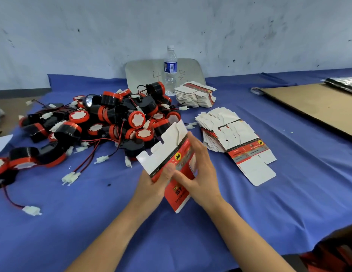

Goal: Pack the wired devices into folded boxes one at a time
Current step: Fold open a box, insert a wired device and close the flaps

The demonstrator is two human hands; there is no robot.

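Note:
I hold one flat red-and-white box blank [167, 152] above the blue cloth, its white flaps pointing up and away. My left hand [155, 181] grips its lower left edge, thumb on the printed face. My right hand [198, 173] holds its right side, thumb pressed on the red panel and fingers behind. A big pile of black-and-red round wired devices [104, 118] with red-black leads and white plugs lies to the left and behind. One stack of flat box blanks [230, 134] lies to the right, another stack [194, 94] further back.
A blue cloth [92, 222] covers the table. A water bottle [170, 69] stands at the back before a leaning grey tray [143, 73]. A brown board [316, 107] lies at the right. A loose white plug on a red lead [31, 210] lies at the front left.

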